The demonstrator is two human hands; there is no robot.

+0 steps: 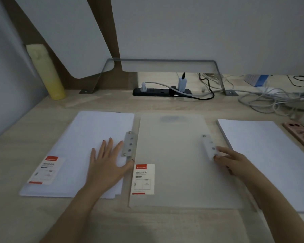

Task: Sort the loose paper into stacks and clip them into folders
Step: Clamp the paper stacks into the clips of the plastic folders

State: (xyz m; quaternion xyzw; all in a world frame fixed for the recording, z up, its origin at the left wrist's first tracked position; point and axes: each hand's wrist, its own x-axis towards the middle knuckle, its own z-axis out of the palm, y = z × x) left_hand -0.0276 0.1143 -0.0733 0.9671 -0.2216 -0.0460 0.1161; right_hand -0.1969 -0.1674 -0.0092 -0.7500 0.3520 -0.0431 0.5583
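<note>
A translucent folder (174, 155) with a red-and-white label lies shut in the middle of the desk. To its left a second folder (74, 146) holds white paper, with a metal clip (129, 143) along its right edge. My left hand (109, 163) rests flat on that paper, fingers spread, thumb near the clip. My right hand (230, 162) touches the lower end of the middle folder's clip (210, 146) with its fingertips. A stack of loose white paper (263, 155) lies at the right.
A black power strip (161, 92) with plugs sits at the back, tangled cables (263, 99) to its right. A yellow bottle (47, 74) stands at the back left. A pink patterned object (300, 132) lies at the far right edge. A metal stand (161, 62) spans the back.
</note>
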